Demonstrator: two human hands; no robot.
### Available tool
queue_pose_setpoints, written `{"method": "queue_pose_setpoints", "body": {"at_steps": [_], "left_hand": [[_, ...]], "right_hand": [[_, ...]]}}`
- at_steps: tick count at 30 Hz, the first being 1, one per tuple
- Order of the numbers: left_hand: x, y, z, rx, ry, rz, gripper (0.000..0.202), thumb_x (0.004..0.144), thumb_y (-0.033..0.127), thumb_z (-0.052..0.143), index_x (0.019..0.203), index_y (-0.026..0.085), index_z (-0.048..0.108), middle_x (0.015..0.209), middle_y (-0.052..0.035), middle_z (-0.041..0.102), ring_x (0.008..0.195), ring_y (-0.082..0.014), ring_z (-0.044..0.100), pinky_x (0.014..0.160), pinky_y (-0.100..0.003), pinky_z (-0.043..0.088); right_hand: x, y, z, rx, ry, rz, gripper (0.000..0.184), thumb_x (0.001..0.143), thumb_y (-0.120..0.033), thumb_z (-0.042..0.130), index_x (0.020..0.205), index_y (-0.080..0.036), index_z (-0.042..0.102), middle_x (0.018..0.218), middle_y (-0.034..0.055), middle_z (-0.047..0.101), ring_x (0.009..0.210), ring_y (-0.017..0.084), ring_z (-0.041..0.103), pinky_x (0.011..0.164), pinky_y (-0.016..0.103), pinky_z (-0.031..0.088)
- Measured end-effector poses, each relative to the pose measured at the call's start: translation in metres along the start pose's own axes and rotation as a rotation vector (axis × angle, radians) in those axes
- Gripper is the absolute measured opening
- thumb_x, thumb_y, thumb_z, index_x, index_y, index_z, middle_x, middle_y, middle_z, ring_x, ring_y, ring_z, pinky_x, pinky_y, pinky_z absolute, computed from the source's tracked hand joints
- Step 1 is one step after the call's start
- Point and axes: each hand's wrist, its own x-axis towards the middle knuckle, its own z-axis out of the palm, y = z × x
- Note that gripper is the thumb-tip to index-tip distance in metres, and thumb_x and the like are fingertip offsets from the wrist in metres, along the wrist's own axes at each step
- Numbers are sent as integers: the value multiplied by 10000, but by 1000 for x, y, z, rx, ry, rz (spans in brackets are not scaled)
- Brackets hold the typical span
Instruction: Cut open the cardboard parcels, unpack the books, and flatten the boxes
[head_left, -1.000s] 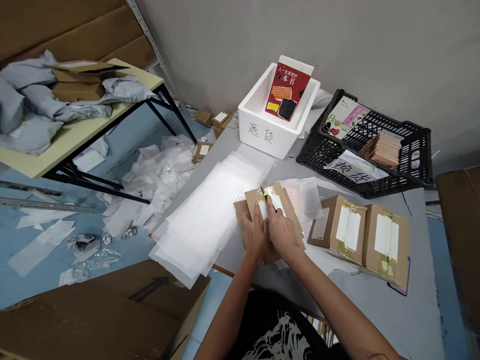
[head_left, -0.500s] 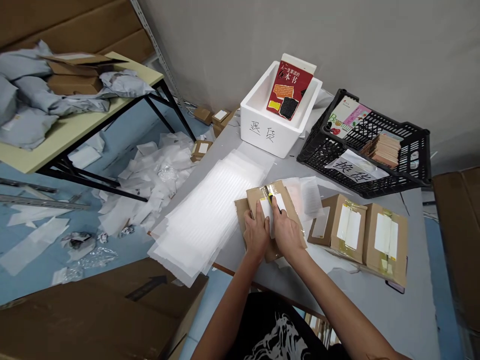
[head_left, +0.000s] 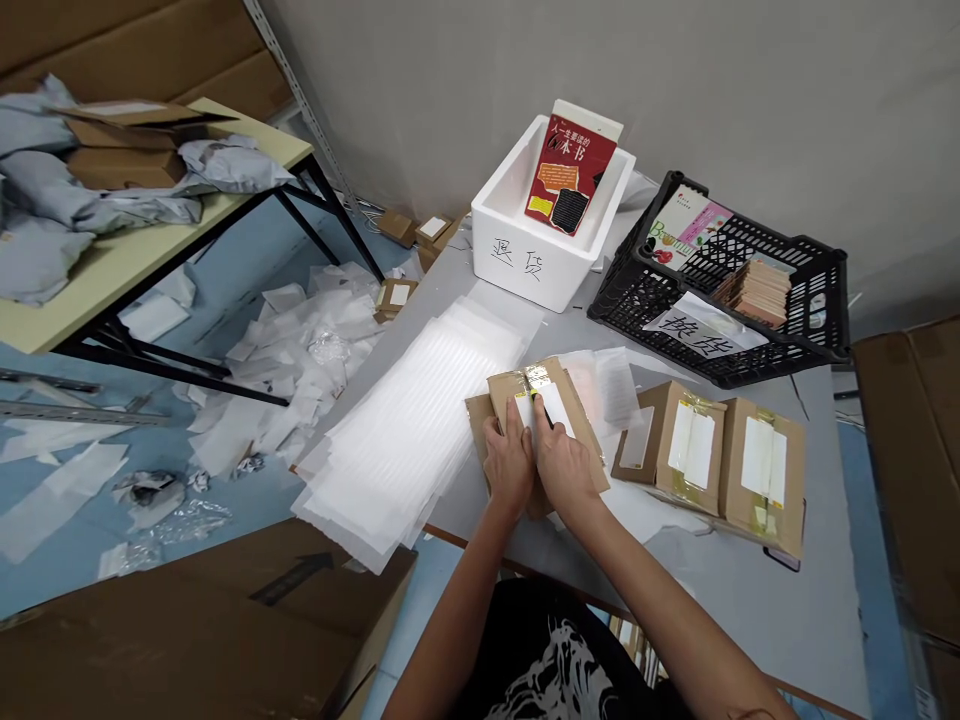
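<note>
A taped brown cardboard box (head_left: 504, 389) with a white label lies at the front of the grey table. My left hand (head_left: 509, 465) grips it from the left, its fingers pressed onto the top. In my right hand (head_left: 564, 464) is a yellow and black utility knife (head_left: 546, 412), index finger along it, its tip against the tape down the middle of the box. Whether the tape is cut I cannot tell. Under the box's left side another piece of cardboard (head_left: 478, 412) sticks out.
White foam sheets (head_left: 420, 420) are stacked on the left. Behind stand a white foam box (head_left: 517, 275) with a red book (head_left: 574, 165) and a black crate (head_left: 787, 345) of books. Two taped boxes (head_left: 686, 440) sit at right. Packing scraps (head_left: 300, 340) cover the floor.
My right hand has drawn the knife a little toward me along the tape. My left hand stays on the box. The whole view has shifted slightly.
</note>
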Motion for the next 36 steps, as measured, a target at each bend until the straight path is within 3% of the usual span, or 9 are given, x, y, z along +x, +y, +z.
{"method": "queue_pose_setpoints", "body": {"at_steps": [5,12,23,32,36], "left_hand": [[-1,8,-9,8,-71,-56,528,946,396,313,1466,349,235,1335,-132,410,1072,-262,579,761,-372,504],[-1,4,-4,52,-15,-10,518,956,383,289,1469,339,235,1286,-137,421,1021,-252,583,742,-373,512],[1,-3,5,103,38,56,537,956,336,277,1486,284,207,1264,-169,408,1009,-277,574,754,-424,511],[2,1,7,129,60,56,538,956,350,260,1485,259,224,1280,-187,407,983,-274,598,786,-442,504],[2,6,-2,239,2,50,557,957,352,239,1498,243,166,1335,-221,400,1033,-308,586,739,-451,515]], "right_hand": [[-9,2,4,-67,-33,1,558,959,-136,266,1506,-155,157,839,97,643,660,149,672,585,230,517],[-26,4,4,-117,-44,-6,619,886,-33,343,1487,-145,241,798,91,649,635,162,682,542,236,515],[-131,29,7,-168,-246,22,697,791,49,438,1442,-190,366,749,73,654,565,156,672,467,212,484],[-143,33,9,-171,-188,18,727,778,51,443,1449,-211,348,762,60,662,538,132,656,451,192,452],[-160,56,5,-155,-180,-2,751,750,48,481,1432,-248,378,705,28,655,507,138,641,436,202,415]]}}
